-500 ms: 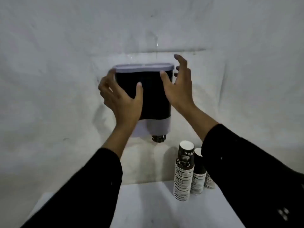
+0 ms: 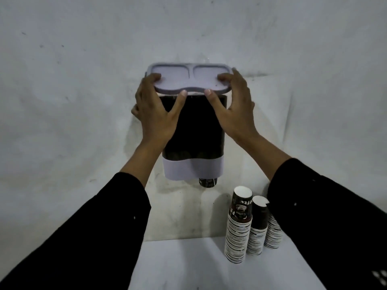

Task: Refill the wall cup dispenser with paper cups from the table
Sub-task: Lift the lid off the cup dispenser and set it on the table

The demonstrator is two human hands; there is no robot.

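A wall cup dispenser (image 2: 194, 135) with a dark body and a pale grey base hangs on the wall at the centre. Its grey lid (image 2: 189, 77) sits on top. My left hand (image 2: 155, 109) grips the lid's left end, fingers on top and thumb under the front edge. My right hand (image 2: 234, 105) grips the right end the same way. One cup bottom (image 2: 207, 182) pokes out under the base. Three stacks of paper cups (image 2: 238, 225) stand upside down on the white table (image 2: 188, 266) at the lower right, partly behind my right sleeve.
The rough white wall (image 2: 83, 101) fills the background. The table's bare surface stretches left of the cup stacks, below the dispenser. My dark sleeves cover the lower corners of the view.
Both hands have moved up from the dispenser's sides and now grip the lid at its two ends. The view has tilted so the lid's top shows.
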